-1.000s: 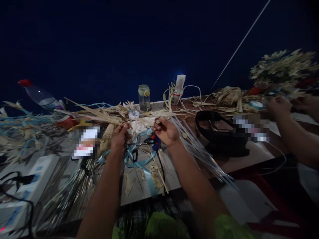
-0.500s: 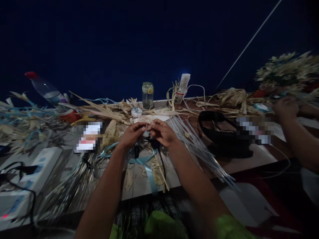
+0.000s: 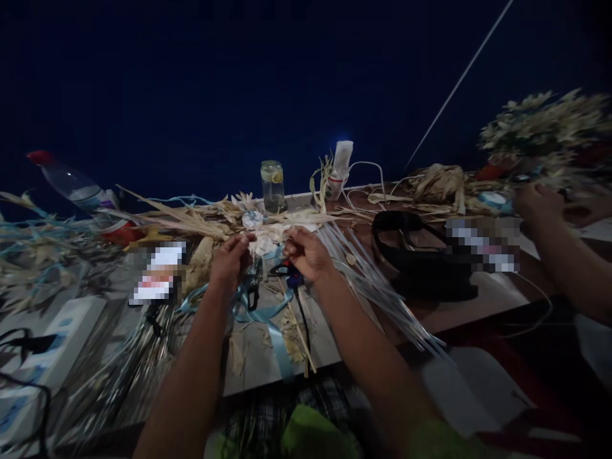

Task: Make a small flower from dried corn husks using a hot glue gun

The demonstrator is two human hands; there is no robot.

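Observation:
Over the middle of the table, my left hand point(image 3: 230, 258) has its thumb and fingers pressed together; whatever lies between them is too small to make out. To its right, my right hand point(image 3: 306, 252) is pinched at the fingertips, close to a pale husk piece point(image 3: 268, 242). A gap separates the two hands. Below and between them lie scissors with black handles point(image 3: 253, 296) and a light blue ribbon point(image 3: 281, 347). Clear thin rods point(image 3: 377, 287) fan out right of my right hand.
Behind stand a lidded jar point(image 3: 273, 186) and a cup point(image 3: 335, 186). A bottle point(image 3: 71, 182) leans at the left, above a power strip point(image 3: 55, 357). A black headband-like object point(image 3: 421, 255) and another person's hand point(image 3: 540, 203) are at the right.
My hands were together at the fingertips and have moved apart, my left hand to the left. The whole view has shifted slightly, and the scissors show more.

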